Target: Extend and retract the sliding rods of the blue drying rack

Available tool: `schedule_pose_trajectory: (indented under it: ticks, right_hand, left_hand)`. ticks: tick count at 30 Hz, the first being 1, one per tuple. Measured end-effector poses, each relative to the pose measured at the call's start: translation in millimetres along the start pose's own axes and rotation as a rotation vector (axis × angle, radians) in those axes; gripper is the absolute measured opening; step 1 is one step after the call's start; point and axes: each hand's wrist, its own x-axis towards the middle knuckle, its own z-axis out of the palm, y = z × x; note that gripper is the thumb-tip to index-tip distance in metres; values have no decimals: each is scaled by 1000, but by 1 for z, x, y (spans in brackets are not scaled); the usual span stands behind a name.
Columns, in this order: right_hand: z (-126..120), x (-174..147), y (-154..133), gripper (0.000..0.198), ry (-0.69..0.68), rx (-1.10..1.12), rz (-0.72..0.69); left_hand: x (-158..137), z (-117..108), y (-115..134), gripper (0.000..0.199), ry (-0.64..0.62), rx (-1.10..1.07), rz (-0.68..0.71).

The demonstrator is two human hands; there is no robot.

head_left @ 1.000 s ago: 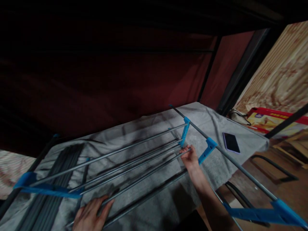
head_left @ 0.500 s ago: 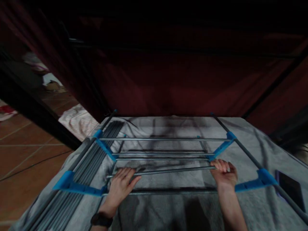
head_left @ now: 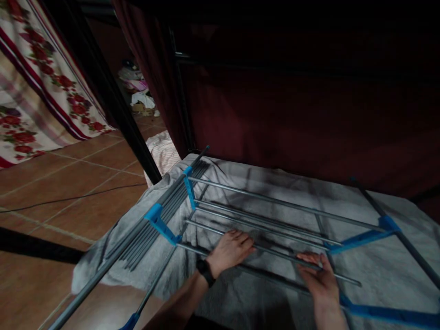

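A loose grey metal tube (head_left: 275, 251) lies slantwise between my two hands, both its ends free. My left hand (head_left: 232, 250), with a black band on the wrist, is curled over the tube left of its middle. Nearer the tube's right end, my right hand (head_left: 318, 275) pinches it between thumb and fingers, palm partly up. Around and below is a rack frame of grey tubes (head_left: 275, 199) joined by blue plastic brackets (head_left: 161, 225). Another blue bracket (head_left: 360, 240) sits beyond my right hand. My left forearm covers part of the front crossbar (head_left: 271, 277).
Several loose grey tubes (head_left: 172, 201) lie bundled along the left side on a grey blanket (head_left: 388, 270). Dark red curtain (head_left: 275, 123) hangs behind. Black posts (head_left: 113, 101) and a tiled floor (head_left: 85, 183) with a thin cable (head_left: 75, 197) are at left.
My view has swung left, bringing the flowered cloth into sight. My left hand has moved inward from the tube's left end, and the tube's right end now sticks out past my right hand.
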Motion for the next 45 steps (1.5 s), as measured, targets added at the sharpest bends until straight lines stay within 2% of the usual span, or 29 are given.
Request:
schedule_pose_trajectory:
  ticks: [4, 12, 15, 18, 21, 23, 27, 30, 33, 36, 40, 45]
  right_hand:
    - [10, -6, 10, 31, -5, 51, 81]
    - [-6, 2, -9, 26, 16, 39, 53]
    - [-2, 1, -6, 26, 58, 79, 66]
    - [5, 0, -3, 27, 42, 100, 44]
    - [10, 0, -2, 22, 0, 97, -5]
    - [12, -1, -2, 16, 26, 106, -20]
    - [15, -4, 6, 13, 17, 143, -23]
    - [21, -5, 23, 19, -56, 149, -18]
    - [29, -7, 41, 34, -131, 98, -18]
    - [34, -9, 54, 44, -175, 76, -30]
    - [40, -6, 56, 38, -125, 131, -19]
    - [39, 6, 30, 33, -21, 128, -75]
  left_hand:
    - [5, 2, -1, 27, -33, 9, 12]
    - [-30, -19, -53, 16, 13, 78, -160]
    - [-42, -24, -66, 17, 37, 109, -209]
    - [-48, -25, -72, 16, 36, 129, -275]
    - [-47, -26, -71, 16, -7, 110, -302]
    - [-46, -27, -68, 15, -54, 99, -302]
    - [-41, -21, -53, 14, -112, 85, -282]
    - [-37, -9, -36, 15, -103, 50, -216]
    - [-33, 4, -18, 16, -73, -8, -147]
    - [-28, 8, -8, 17, -77, -42, -118]
    - [-22, 1, -9, 15, -52, -8, -105]
    - [-23, -10, -28, 19, 13, 42, -101]
